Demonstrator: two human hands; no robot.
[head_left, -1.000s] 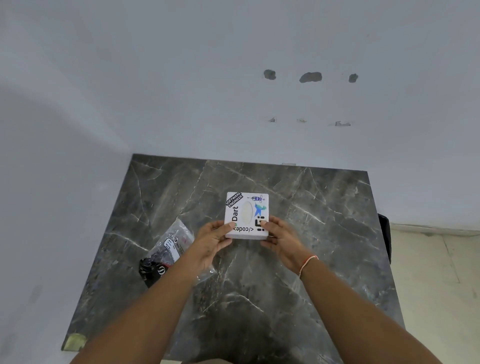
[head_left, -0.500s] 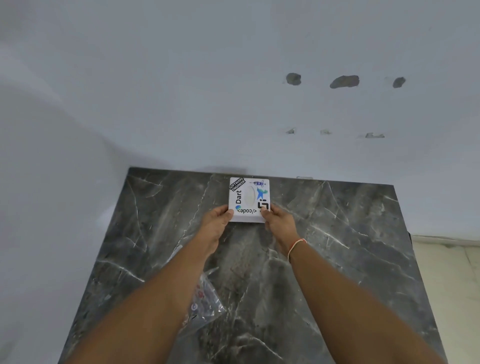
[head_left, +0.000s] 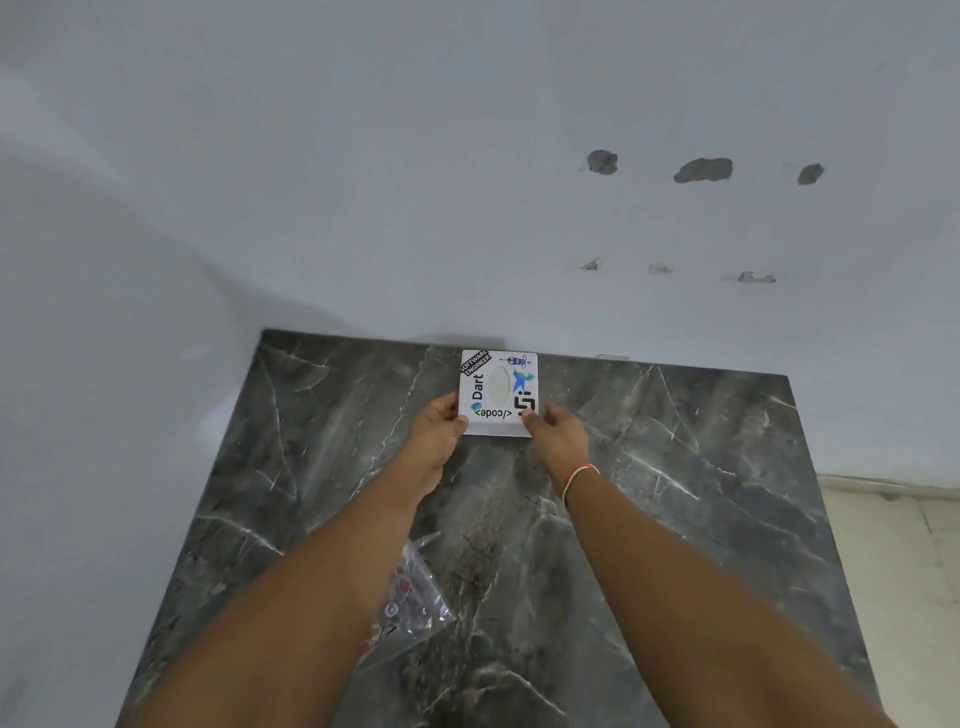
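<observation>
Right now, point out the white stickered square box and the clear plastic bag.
white stickered square box (head_left: 498, 391), head view, middle of its sticker-covered top face.
clear plastic bag (head_left: 418, 603), head view, crinkled middle beside the forearm.

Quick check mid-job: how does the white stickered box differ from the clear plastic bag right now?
The white box is opaque and square; the plastic bag is clear and crumpled. The left hand and right hand hold the box at its near corners; nothing holds the bag. The box is by the wall, the bag nearer the person. Both are over the dark marble table.
</observation>
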